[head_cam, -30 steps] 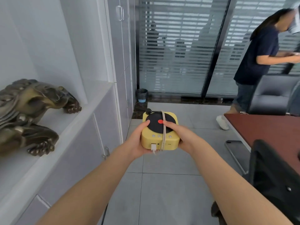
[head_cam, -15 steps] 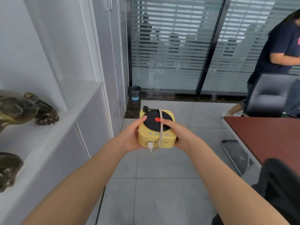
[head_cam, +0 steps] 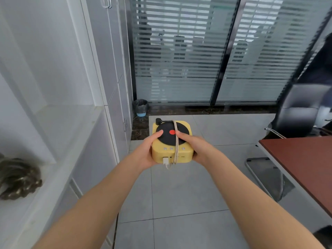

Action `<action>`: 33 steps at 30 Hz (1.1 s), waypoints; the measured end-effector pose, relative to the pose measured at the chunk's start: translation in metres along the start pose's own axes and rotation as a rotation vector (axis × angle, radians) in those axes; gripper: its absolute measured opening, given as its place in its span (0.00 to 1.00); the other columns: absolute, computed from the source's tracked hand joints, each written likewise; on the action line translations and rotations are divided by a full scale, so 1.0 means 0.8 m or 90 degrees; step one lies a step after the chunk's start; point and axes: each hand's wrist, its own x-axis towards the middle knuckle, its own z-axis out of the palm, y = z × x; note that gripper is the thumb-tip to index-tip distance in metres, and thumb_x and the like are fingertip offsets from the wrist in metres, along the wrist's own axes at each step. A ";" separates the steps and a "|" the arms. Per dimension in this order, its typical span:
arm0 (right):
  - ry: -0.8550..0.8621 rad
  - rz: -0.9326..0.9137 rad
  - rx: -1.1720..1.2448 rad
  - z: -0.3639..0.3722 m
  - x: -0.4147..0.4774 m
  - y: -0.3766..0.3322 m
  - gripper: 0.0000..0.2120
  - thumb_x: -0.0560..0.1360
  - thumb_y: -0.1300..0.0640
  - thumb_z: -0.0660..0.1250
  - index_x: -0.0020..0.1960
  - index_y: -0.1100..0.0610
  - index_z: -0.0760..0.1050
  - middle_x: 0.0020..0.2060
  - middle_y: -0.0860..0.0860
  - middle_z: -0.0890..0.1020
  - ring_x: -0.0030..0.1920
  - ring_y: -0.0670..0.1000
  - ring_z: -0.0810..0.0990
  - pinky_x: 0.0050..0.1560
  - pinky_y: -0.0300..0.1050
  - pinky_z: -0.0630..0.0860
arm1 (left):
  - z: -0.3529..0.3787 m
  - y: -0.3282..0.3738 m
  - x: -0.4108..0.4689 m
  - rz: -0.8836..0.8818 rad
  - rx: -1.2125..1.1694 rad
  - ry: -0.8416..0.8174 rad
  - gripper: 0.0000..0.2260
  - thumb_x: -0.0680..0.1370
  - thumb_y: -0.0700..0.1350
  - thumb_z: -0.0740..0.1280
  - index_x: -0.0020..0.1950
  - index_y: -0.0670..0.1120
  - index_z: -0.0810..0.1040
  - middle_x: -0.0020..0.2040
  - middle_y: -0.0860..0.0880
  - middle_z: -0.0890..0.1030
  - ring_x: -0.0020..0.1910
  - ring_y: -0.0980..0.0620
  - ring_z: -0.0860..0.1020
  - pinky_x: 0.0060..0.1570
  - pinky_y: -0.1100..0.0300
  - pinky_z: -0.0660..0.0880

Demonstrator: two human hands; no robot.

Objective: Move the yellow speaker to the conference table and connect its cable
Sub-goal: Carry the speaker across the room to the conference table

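The yellow speaker (head_cam: 181, 155), a square box with a black disc and a red dot on top, is held in the air over the grey tiled floor. My left hand (head_cam: 145, 152) grips its left side, thumb on the disc. My right hand (head_cam: 195, 147) grips its right side, thumb on the disc too. A beige cable (head_cam: 176, 141) is wound around the speaker, and its white plug (head_cam: 165, 161) hangs at the front face. The reddish-brown conference table (head_cam: 303, 164) lies to the right, apart from the speaker.
White cabinets with a low shelf (head_cam: 59, 141) run along the left, with a bronze figure (head_cam: 18, 178) on the shelf. A small bin (head_cam: 140, 107) stands by the striped glass wall. A black chair (head_cam: 301, 112) and a dark-clothed person (head_cam: 321, 63) are at the right edge.
The view has moved forward along the cabinets; the bronze figure slid further left and down. The speaker stays gripped in both hands. The person at the right has slipped almost out of view.
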 end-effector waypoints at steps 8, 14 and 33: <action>0.014 0.010 0.043 0.003 0.077 -0.010 0.42 0.53 0.43 0.80 0.63 0.58 0.74 0.54 0.56 0.85 0.52 0.57 0.84 0.52 0.55 0.82 | -0.017 0.038 0.071 -0.028 0.025 -0.001 0.11 0.77 0.51 0.65 0.55 0.47 0.77 0.51 0.44 0.82 0.50 0.43 0.80 0.51 0.45 0.77; 0.014 0.019 0.046 -0.022 0.134 -0.026 0.40 0.56 0.44 0.80 0.63 0.58 0.74 0.54 0.56 0.84 0.52 0.57 0.84 0.53 0.55 0.81 | -0.005 0.052 0.131 -0.036 0.029 0.006 0.09 0.77 0.50 0.65 0.52 0.47 0.77 0.48 0.44 0.82 0.47 0.44 0.80 0.48 0.48 0.77; -0.009 -0.002 0.026 -0.119 0.367 -0.156 0.30 0.63 0.48 0.79 0.59 0.60 0.77 0.51 0.57 0.85 0.51 0.57 0.84 0.56 0.55 0.80 | 0.060 0.152 0.379 0.010 -0.009 0.048 0.10 0.77 0.50 0.65 0.54 0.47 0.78 0.48 0.45 0.83 0.47 0.45 0.81 0.46 0.49 0.78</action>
